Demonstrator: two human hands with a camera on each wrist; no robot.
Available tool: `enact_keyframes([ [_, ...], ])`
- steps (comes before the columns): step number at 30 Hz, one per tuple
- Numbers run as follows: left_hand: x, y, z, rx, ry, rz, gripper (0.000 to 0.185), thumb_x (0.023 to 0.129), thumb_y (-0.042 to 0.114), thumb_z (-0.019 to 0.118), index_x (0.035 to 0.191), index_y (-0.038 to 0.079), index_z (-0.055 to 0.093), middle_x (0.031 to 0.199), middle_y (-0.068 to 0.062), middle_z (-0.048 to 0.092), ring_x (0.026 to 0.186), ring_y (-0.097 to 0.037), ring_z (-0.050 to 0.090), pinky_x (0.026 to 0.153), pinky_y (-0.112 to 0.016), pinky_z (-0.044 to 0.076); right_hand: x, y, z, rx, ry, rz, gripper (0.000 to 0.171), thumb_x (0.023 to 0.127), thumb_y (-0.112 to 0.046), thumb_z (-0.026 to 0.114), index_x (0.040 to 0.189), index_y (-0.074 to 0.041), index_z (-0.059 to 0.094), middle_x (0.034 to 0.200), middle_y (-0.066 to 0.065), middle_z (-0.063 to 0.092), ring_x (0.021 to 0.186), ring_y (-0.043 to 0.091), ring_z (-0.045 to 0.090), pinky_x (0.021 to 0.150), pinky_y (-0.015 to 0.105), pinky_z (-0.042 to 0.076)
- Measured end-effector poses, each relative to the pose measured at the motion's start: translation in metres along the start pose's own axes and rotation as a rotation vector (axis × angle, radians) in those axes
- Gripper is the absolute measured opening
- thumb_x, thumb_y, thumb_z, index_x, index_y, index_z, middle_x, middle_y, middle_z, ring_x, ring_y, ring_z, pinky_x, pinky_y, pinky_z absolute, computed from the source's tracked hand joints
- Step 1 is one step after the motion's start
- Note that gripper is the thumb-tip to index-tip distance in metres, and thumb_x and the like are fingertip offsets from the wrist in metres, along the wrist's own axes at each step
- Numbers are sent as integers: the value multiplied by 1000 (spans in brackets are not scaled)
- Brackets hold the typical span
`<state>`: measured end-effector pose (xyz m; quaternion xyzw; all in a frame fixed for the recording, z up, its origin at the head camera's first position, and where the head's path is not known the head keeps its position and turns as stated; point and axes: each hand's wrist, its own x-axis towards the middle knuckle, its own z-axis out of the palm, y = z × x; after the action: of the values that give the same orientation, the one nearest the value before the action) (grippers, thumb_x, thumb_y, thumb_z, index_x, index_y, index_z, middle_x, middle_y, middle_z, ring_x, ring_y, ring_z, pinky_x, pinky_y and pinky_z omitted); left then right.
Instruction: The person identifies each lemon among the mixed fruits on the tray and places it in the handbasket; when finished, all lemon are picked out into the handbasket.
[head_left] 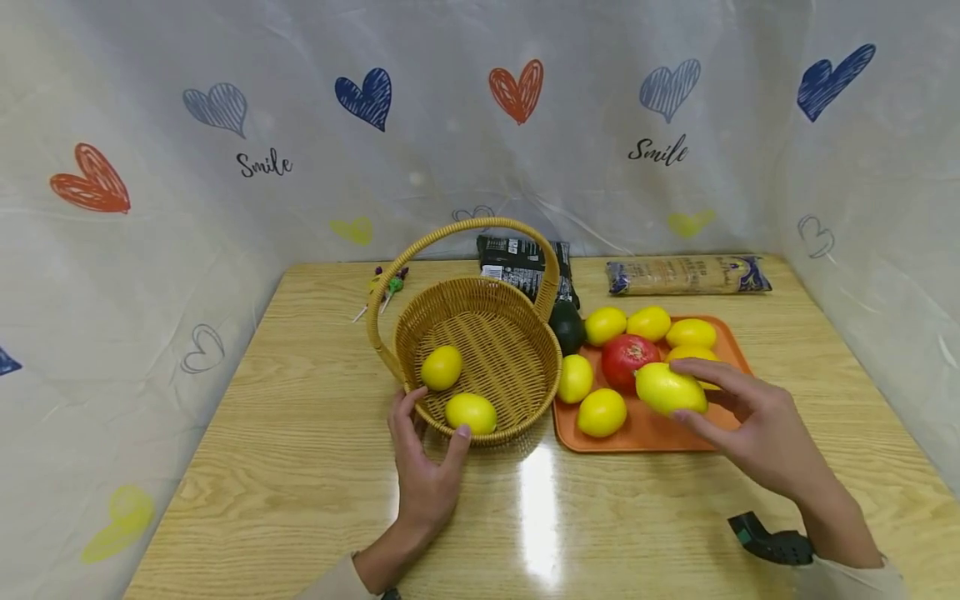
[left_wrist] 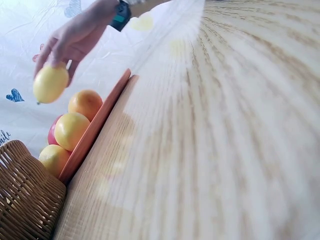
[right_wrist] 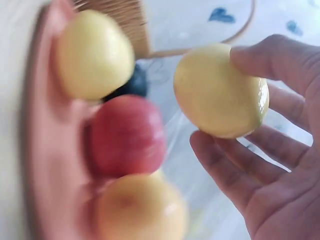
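A lemon point(head_left: 670, 388) is being held in the right hand point(head_left: 757, 425), pinched between thumb and fingertips point(right_wrist: 260, 62) and lifted just above the near right part of the orange tray point(head_left: 645, 429). The left-wrist view is showing it raised clear of the other fruit. The tray is sitting on the right side of the wooden table point(head_left: 300, 467), carrying more lemons point(head_left: 602, 412) and a red pomegranate point(head_left: 626, 357), with a dark avocado point(head_left: 567, 327) at its far left corner. The left hand point(head_left: 423, 467) is resting on the table at the near rim of the wicker basket point(head_left: 487, 346), its relaxed fingers touching the weave and grasping nothing. The basket is standing just left of the tray, touching its edge, with two lemons point(head_left: 471, 412) lying in its near part and its handle arching overhead. Behind the basket a black packet point(head_left: 525, 262) is lying, and a long noodle packet point(head_left: 686, 275) is lying at the far right edge, beyond the tray
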<state>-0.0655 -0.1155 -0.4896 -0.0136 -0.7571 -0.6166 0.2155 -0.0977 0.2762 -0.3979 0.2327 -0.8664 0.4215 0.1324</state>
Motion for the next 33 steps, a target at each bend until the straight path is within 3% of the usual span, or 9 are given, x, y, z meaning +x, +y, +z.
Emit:
enact_keyframes([
  [6,0,-1,0,3,0,1,73,96,15,76,157,-1,38,173,-29,20,161,-46,24,121,-75,30,31,-15,-15,117,-133,-56,69,82,19,84,144,-6,69,142,2,71,123,7,67,103,15,54],
  [13,1,-1,-1,8,4,9,73,96,14,76,157,-1,39,173,-29,21,162,-48,24,121,-75,31,68,-31,-10,149,-294,-123,68,87,10,85,147,-16,68,145,1,69,122,11,68,103,18,55],
  [19,0,-2,-1,15,11,5,73,96,15,76,157,-1,39,173,-24,22,162,-45,24,121,-75,31,91,-42,7,83,-370,-197,60,91,-6,88,145,-27,70,139,-7,72,107,8,68,91,21,58],
  [26,-2,-2,-2,24,16,12,73,95,14,76,156,-2,39,171,-29,23,161,-47,26,120,-76,32,113,-54,34,100,-523,-166,46,99,-24,83,143,-29,70,135,-12,74,105,11,67,92,31,57],
  [33,-1,-1,1,3,11,18,73,96,13,76,157,-2,38,172,-28,21,160,-47,26,120,-76,32,129,-57,62,76,-633,-108,43,100,-24,80,142,-28,72,132,-11,74,98,12,69,89,40,60],
])
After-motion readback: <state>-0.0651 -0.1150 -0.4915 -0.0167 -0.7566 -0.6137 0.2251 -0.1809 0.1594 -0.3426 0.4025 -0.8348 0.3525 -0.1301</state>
